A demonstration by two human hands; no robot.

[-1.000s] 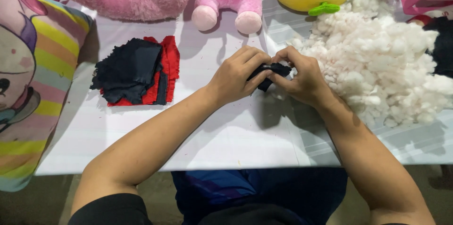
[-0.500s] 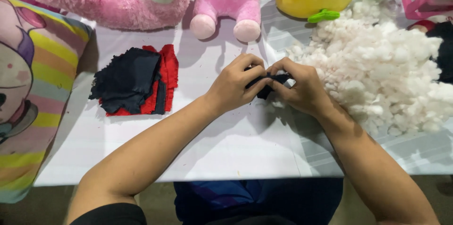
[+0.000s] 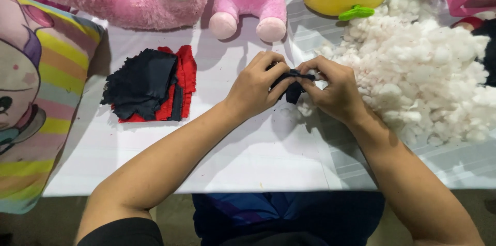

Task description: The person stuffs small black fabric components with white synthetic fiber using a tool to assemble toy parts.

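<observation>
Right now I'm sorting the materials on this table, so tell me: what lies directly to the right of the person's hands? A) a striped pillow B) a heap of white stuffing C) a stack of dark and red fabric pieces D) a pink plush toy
B: the heap of white stuffing spreads beside the right hand, while the fabric stack lies on the far side of the left hand.

dark cloth piece (image 3: 294, 90) mostly hidden by hands, pillow (image 3: 31, 96) cropped
</observation>
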